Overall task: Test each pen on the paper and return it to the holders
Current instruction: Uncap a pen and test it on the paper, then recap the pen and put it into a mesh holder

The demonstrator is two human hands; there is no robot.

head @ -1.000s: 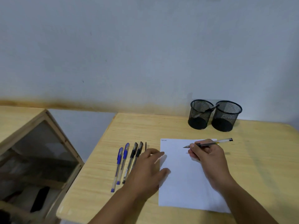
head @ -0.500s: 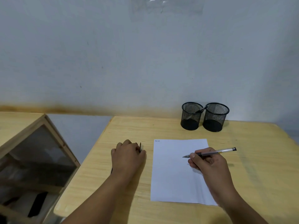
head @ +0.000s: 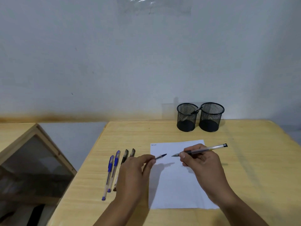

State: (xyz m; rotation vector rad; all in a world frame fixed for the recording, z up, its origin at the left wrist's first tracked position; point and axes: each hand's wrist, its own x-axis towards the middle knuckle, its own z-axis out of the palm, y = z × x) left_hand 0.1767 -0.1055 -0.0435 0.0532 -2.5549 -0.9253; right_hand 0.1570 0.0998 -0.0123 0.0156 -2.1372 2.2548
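Wooden glass-paned cabinet [head: 32, 160] left of table [head: 260, 160]; clear plastic sheet [head: 154, 5] on wall.

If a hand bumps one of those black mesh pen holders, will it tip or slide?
Each black wire-mesh pen holder looks light and sits on smooth wooden desk, so likely slides. It is squat, so tipping seems unlikely. The second holder touches it, so both probably shift together.

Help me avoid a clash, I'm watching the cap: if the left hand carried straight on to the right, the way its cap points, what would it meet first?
Probably the bare tip of the pen in the right hand. The left hand pinches a pen cap aimed at that tip across a short gap above the paper, though depth is unclear.
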